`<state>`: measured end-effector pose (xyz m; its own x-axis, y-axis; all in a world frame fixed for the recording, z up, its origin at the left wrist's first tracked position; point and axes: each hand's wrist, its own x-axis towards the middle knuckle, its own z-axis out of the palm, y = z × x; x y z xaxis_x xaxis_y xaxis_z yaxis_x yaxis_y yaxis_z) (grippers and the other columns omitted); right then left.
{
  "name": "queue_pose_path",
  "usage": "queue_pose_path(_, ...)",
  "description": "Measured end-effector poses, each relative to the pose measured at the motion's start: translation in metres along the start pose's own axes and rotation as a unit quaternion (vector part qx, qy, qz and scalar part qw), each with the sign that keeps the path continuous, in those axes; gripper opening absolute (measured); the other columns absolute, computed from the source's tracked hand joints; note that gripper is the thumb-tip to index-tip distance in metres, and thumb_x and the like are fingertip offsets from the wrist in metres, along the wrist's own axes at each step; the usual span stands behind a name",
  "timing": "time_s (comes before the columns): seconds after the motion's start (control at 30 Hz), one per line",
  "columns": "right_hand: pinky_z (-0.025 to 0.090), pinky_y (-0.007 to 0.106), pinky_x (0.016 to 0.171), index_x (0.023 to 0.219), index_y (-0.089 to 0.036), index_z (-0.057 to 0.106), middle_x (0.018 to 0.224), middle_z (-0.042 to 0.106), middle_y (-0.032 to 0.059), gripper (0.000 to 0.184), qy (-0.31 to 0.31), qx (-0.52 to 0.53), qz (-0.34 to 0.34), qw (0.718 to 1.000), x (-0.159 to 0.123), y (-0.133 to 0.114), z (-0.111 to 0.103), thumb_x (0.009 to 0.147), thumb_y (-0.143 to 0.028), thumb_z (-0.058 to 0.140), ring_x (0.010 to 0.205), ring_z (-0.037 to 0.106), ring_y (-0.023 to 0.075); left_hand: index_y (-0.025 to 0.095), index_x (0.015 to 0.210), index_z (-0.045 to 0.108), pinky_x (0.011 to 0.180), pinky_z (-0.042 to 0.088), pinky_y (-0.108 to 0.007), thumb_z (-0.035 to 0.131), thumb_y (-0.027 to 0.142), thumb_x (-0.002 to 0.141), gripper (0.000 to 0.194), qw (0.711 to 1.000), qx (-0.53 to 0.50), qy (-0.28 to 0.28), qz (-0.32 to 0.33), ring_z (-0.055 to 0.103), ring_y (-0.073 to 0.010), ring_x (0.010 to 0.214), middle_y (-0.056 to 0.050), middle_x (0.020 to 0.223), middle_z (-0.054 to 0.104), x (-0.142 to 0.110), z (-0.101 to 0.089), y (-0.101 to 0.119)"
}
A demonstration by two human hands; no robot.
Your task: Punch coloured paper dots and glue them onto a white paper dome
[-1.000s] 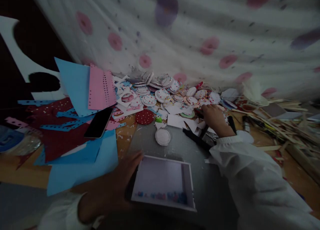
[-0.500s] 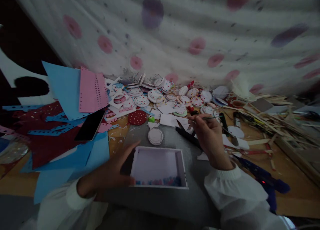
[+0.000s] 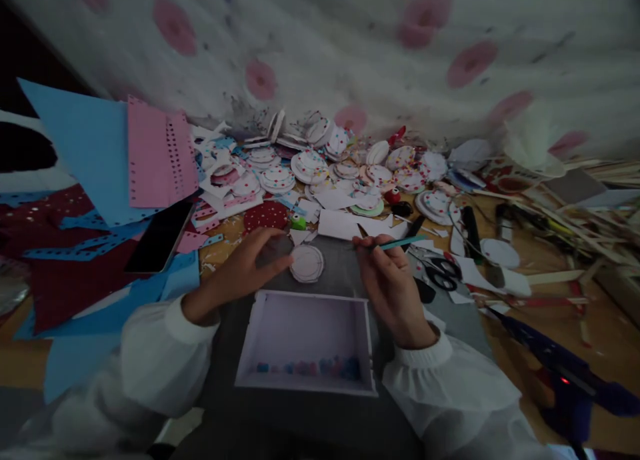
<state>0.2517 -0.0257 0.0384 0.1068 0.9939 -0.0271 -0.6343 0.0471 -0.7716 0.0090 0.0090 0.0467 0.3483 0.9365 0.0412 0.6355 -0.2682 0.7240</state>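
My right hand pinches a slim teal tool between thumb and fingers, its kind hard to make out. It hovers over the upper right corner of a shallow white box. Small blue and pink pieces lie along the box's near side. My left hand is open, thumb and fingers spread, beyond the box's far left corner. Its thumb tip reaches the left edge of a round white paper disc; whether they touch I cannot tell. All this is above a grey mat.
Decorated paper discs are heaped at the back. Left are blue and pink sheets and a phone. Right lie black-handled scissors, wood strips and a dark blue glue gun with a red light.
My left hand has left the box's left side and moved forward to the paper disc. My right hand has come lower and closer to the box, still with the tool. The view has shifted.
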Motion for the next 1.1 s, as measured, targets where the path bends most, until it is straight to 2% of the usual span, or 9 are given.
queue_pose_path(0.13,0.05,0.036,0.093,0.086,-0.032,0.069,0.085,0.072,-0.0025,0.021,-0.012,-0.016,0.006,1.0,-0.002,0.0,0.002,0.071,-0.038,0.083,0.095,0.067,0.0179,0.019,0.117,0.054,0.075,0.054,-0.035,0.065,0.051,0.082,0.049,0.997,-0.047,-0.041,-0.051,0.065,-0.0215,0.086,-0.009,0.109,0.065,0.003,-0.002,-0.004)
queue_pose_path(0.23,0.053,0.036,0.083,0.087,-0.031,0.067,0.089,0.072,-0.0003,0.023,-0.005,-0.069,0.001,0.998,-0.002,0.001,-0.001,0.072,-0.041,0.081,0.089,0.067,0.019,0.017,0.106,0.06,0.067,0.053,-0.032,0.065,0.046,0.083,0.037,0.994,-0.066,-0.076,-0.05,0.064,-0.0194,0.076,-0.006,0.092,0.068,0.018,0.008,-0.002)
queue_pose_path(0.33,0.054,0.032,0.075,0.091,-0.03,0.065,0.089,0.072,0.0008,0.022,-0.009,-0.106,-0.015,0.994,-0.001,0.004,-0.003,0.077,-0.043,0.076,0.084,0.067,0.0181,0.016,0.096,0.063,0.067,0.052,-0.032,0.064,0.04,0.084,0.026,0.993,-0.065,-0.089,-0.03,0.064,-0.0192,0.074,-0.005,0.084,0.068,0.029,0.017,0.0)
queue_pose_path(0.47,0.054,0.031,0.073,0.095,-0.028,0.063,0.081,0.071,0.0002,0.02,-0.044,-0.111,-0.018,0.993,-0.001,0.006,-0.003,0.082,-0.042,0.071,0.079,0.068,0.0179,0.017,0.097,0.065,0.071,0.053,-0.032,0.057,0.038,0.088,0.024,0.993,-0.078,-0.085,-0.021,0.065,-0.0203,0.079,-0.007,0.09,0.07,0.032,0.014,0.0)
queue_pose_path(0.63,0.053,0.033,0.069,0.094,-0.025,0.064,0.079,0.071,0.0014,0.017,-0.179,-0.143,0.001,0.973,-0.008,0.0,-0.005,0.087,-0.041,0.066,0.074,0.067,0.0192,0.019,0.097,0.065,0.078,0.051,-0.031,0.054,0.04,0.091,0.025,0.997,-0.066,-0.045,-0.013,0.065,-0.0207,0.089,-0.005,0.096,0.069,0.026,-0.01,0.003)
queue_pose_path(0.73,0.052,0.033,0.067,0.09,-0.023,0.066,0.074,0.067,0.0017,0.018,-0.298,-0.193,0.038,0.934,-0.009,-0.004,-0.008,0.089,-0.041,0.063,0.067,0.064,0.0188,0.019,0.096,0.064,0.079,0.051,-0.03,0.057,0.041,0.089,0.025,0.997,-0.074,-0.013,-0.033,0.063,-0.0204,0.091,-0.005,0.097,0.067,0.019,-0.027,0.002)
queue_pose_path(0.8,0.051,0.032,0.063,0.086,-0.021,0.068,0.077,0.064,0.0023,0.018,-0.339,-0.244,0.054,0.907,-0.008,-0.003,-0.009,0.088,-0.038,0.063,0.064,0.062,0.0174,0.019,0.098,0.062,0.08,0.052,-0.031,0.059,0.042,0.088,0.025,0.992,-0.117,0.008,-0.046,0.064,-0.0203,0.092,-0.005,0.098,0.066,0.013,-0.035,-0.002)
queue_pose_path(0.9,0.047,0.028,0.052,0.083,-0.02,0.069,0.081,0.061,0.0024,0.014,-0.322,-0.269,0.058,0.906,-0.01,0.002,-0.011,0.085,-0.034,0.065,0.059,0.058,0.0152,0.02,0.101,0.06,0.079,0.053,-0.03,0.064,0.042,0.085,0.028,0.973,-0.217,0.04,-0.071,0.065,-0.0189,0.089,-0.004,0.097,0.066,0.002,-0.043,-0.008)
queue_pose_path(1.1,0.034,0.027,0.043,0.071,-0.021,0.066,0.054,0.052,-0.0029,0.014,-0.195,-0.319,-0.042,0.926,-0.015,0.006,-0.009,0.081,-0.03,0.061,0.043,0.046,0.0132,0.019,0.093,0.063,0.07,0.052,-0.026,0.066,0.045,0.083,0.029,0.95,-0.269,0.118,-0.106,0.063,-0.0164,0.079,-0.002,0.082,0.063,-0.019,-0.064,-0.009)
